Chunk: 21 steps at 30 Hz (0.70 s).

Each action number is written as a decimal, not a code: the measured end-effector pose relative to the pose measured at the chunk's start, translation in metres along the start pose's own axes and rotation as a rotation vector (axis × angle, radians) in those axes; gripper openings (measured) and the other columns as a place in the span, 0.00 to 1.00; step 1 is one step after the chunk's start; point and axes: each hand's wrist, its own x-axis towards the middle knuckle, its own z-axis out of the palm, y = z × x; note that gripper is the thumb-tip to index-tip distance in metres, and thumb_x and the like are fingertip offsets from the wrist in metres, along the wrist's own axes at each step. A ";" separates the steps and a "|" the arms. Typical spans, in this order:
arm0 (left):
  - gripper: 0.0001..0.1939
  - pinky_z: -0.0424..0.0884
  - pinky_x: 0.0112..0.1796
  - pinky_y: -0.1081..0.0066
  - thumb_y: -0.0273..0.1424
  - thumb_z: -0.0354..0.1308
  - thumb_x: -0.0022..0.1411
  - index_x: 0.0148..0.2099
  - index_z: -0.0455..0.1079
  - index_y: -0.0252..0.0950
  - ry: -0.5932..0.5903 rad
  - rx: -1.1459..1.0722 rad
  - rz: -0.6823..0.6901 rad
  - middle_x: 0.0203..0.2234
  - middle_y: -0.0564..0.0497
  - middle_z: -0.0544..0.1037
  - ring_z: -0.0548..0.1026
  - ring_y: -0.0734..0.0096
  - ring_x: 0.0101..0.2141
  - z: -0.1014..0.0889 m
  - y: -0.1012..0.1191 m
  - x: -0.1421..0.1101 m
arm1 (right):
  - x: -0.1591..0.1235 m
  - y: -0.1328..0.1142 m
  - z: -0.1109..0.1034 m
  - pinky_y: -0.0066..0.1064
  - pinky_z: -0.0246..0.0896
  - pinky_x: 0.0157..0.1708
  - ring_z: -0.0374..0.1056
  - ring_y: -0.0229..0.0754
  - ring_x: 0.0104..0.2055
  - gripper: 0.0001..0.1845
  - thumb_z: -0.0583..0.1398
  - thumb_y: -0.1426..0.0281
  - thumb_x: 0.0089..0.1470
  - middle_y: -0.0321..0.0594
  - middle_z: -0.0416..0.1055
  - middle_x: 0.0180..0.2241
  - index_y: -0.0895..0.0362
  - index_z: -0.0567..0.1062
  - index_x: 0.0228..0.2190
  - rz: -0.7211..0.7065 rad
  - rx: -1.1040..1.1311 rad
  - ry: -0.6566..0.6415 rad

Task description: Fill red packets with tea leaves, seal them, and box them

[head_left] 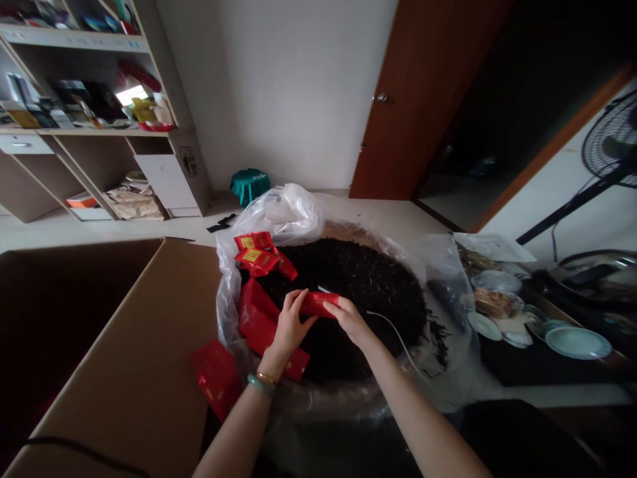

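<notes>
My left hand (288,328) and my right hand (351,318) both pinch a small red packet (318,303), one at each end, above a big heap of dark loose tea leaves (358,279). The leaves lie in a clear plastic bag (288,212) that lines a round container. Several more red packets (256,255) lie on the leaves at the bag's left rim, and larger red pouches (259,318) sit just under my left hand. A green bracelet is on my left wrist.
An open cardboard box (124,345) stands to the left, with a red pouch (216,375) against its flap. Plates and bowls (577,342) crowd a tray on the right. Shelves (89,126) stand at the back left, a brown door (423,99) behind, a fan (612,143) far right.
</notes>
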 end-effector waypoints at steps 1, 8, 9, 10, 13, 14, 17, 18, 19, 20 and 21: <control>0.32 0.68 0.51 0.56 0.28 0.64 0.53 0.59 0.61 0.42 0.012 0.058 0.015 0.49 0.44 0.67 0.69 0.56 0.51 -0.001 0.002 0.000 | 0.000 0.000 -0.001 0.47 0.65 0.50 0.73 0.51 0.45 0.18 0.59 0.60 0.52 0.46 0.78 0.41 0.58 0.78 0.40 0.019 0.009 0.013; 0.28 0.55 0.55 0.45 0.27 0.61 0.54 0.58 0.65 0.44 -0.057 0.383 0.132 0.54 0.43 0.70 0.56 0.43 0.59 -0.006 0.015 -0.003 | 0.002 -0.002 0.006 0.44 0.63 0.51 0.72 0.47 0.45 0.16 0.56 0.63 0.55 0.43 0.78 0.40 0.58 0.78 0.40 0.081 -0.087 -0.050; 0.28 0.57 0.53 0.47 0.26 0.59 0.56 0.59 0.64 0.44 -0.073 0.384 0.121 0.52 0.44 0.72 0.59 0.45 0.58 -0.006 0.015 -0.003 | 0.003 -0.004 0.008 0.43 0.64 0.50 0.72 0.47 0.44 0.16 0.55 0.64 0.56 0.43 0.78 0.39 0.58 0.78 0.40 0.086 -0.089 -0.071; 0.27 0.59 0.52 0.49 0.26 0.58 0.56 0.59 0.63 0.43 -0.080 0.379 0.107 0.51 0.44 0.73 0.62 0.47 0.56 -0.006 0.014 -0.002 | 0.004 -0.005 0.011 0.42 0.64 0.50 0.72 0.46 0.44 0.16 0.55 0.65 0.56 0.42 0.78 0.39 0.58 0.78 0.40 0.090 -0.095 -0.079; 0.27 0.64 0.50 0.55 0.24 0.58 0.55 0.58 0.64 0.39 -0.077 0.334 0.100 0.49 0.44 0.73 0.66 0.52 0.50 -0.005 0.011 -0.001 | 0.005 -0.009 0.015 0.39 0.65 0.47 0.72 0.44 0.41 0.15 0.54 0.65 0.57 0.41 0.77 0.36 0.59 0.78 0.38 0.104 -0.147 -0.061; 0.27 0.64 0.50 0.56 0.23 0.58 0.53 0.57 0.64 0.37 -0.074 0.310 0.107 0.48 0.44 0.73 0.66 0.53 0.50 -0.004 0.010 0.000 | 0.005 -0.010 0.014 0.39 0.65 0.46 0.72 0.44 0.39 0.16 0.54 0.64 0.57 0.41 0.77 0.35 0.59 0.78 0.37 0.114 -0.172 -0.059; 0.27 0.66 0.50 0.58 0.22 0.59 0.52 0.56 0.64 0.36 -0.078 0.229 0.119 0.46 0.44 0.72 0.67 0.56 0.48 -0.004 0.009 0.002 | 0.005 -0.013 0.011 0.38 0.64 0.43 0.71 0.44 0.37 0.18 0.52 0.60 0.59 0.40 0.76 0.33 0.59 0.77 0.34 0.147 -0.259 -0.107; 0.27 0.66 0.49 0.58 0.23 0.59 0.52 0.56 0.64 0.36 -0.084 0.204 0.117 0.46 0.44 0.72 0.68 0.56 0.47 -0.004 0.009 0.002 | 0.006 -0.014 0.010 0.38 0.64 0.43 0.71 0.44 0.36 0.20 0.52 0.58 0.59 0.40 0.76 0.31 0.59 0.77 0.32 0.147 -0.292 -0.135; 0.26 0.67 0.49 0.58 0.24 0.60 0.53 0.56 0.64 0.36 -0.090 0.185 0.114 0.46 0.44 0.72 0.68 0.57 0.47 -0.003 0.009 0.002 | 0.006 -0.014 0.009 0.39 0.63 0.45 0.71 0.45 0.37 0.21 0.52 0.57 0.59 0.39 0.76 0.30 0.58 0.77 0.30 0.135 -0.327 -0.162; 0.26 0.68 0.48 0.58 0.26 0.60 0.53 0.56 0.64 0.37 -0.096 0.173 0.111 0.46 0.44 0.72 0.69 0.57 0.46 -0.003 0.009 0.002 | 0.007 -0.014 0.009 0.40 0.61 0.47 0.71 0.45 0.37 0.22 0.52 0.55 0.59 0.38 0.76 0.28 0.57 0.76 0.28 0.106 -0.356 -0.169; 0.26 0.68 0.48 0.58 0.27 0.60 0.54 0.55 0.64 0.37 -0.098 0.168 0.109 0.46 0.43 0.72 0.69 0.57 0.46 -0.003 0.009 0.002 | 0.008 -0.014 0.009 0.41 0.59 0.50 0.71 0.45 0.37 0.23 0.52 0.54 0.58 0.36 0.75 0.26 0.56 0.76 0.26 0.068 -0.375 -0.162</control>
